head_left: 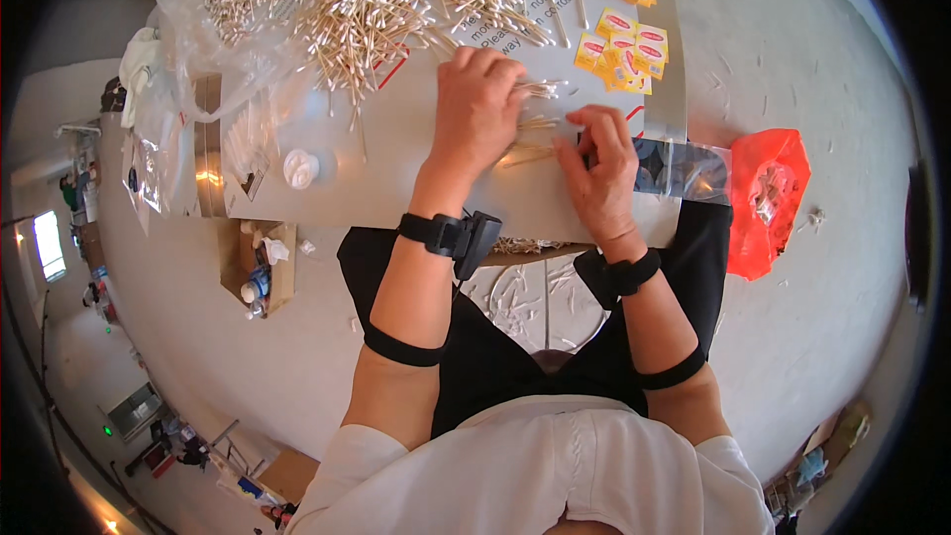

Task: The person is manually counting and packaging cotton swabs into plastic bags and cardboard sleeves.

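My left hand [478, 104] is closed with its fingers curled around a few cotton swabs [541, 89], whose white tips poke out toward the right. My right hand [601, 173] faces it, thumb and forefinger apart, with nothing seen between them. Between the two hands, more loose swabs [527, 154] lie on the table [386, 173], slightly blurred. Beyond my left hand spreads a big heap of swabs [371, 10]. Under my right wrist and beside it lies a strip of clear plastic with dark round shapes [684, 168].
Small yellow boxes [624, 50] sit at the far right of the table. A clear bag of swabs [238, 0] stands far left, near a round white container [300, 168]. A red bag [768, 203] hangs at the right; an open cardboard box [258, 263] is below the left edge.
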Available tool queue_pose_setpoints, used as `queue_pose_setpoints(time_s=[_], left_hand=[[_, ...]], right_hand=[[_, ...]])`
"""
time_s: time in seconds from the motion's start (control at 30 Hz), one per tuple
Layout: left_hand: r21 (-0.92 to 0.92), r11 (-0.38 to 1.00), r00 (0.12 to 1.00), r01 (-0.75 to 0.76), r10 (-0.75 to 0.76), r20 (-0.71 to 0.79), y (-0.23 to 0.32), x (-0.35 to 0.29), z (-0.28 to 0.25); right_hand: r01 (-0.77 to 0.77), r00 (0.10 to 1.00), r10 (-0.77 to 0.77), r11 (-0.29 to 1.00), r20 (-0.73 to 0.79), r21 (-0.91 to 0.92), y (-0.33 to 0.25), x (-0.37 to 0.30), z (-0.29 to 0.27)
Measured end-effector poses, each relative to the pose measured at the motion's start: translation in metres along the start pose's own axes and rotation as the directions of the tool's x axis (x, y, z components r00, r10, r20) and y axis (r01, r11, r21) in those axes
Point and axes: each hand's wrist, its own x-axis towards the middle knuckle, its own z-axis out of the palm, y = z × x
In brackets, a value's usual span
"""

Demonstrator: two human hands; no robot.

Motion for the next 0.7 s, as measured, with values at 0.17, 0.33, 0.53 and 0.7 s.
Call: queue_pose_setpoints(time_s=[0.17,0.33,0.53,0.7], left_hand=[[0.031,0.988,0.967,0.155,-0.145,-0.208,-0.035,-0.012,-0.019],[0.060,0.896,0.888,0.441,-0.425,-0.177,-0.035,0.010,-0.015],[0.059,0.922,0.922,0.383,-0.377,-0.089,-0.038,0.030,-0.006],[-0.008,0.968,0.968,0.252,-0.252,-0.014,-0.032,0.014,-0.002]], right_hand=[[0.369,0.923,-0.385,0.891,-0.008,-0.265,-0.004,0.041,0.010],[0.371,0.928,-0.345,0.845,0.140,-0.386,0.009,0.055,0.023],[0.394,0.919,-0.365,0.854,0.149,-0.340,0.009,0.051,0.026],[0.452,0.891,-0.404,0.836,0.209,-0.312,0.007,0.045,0.020]])
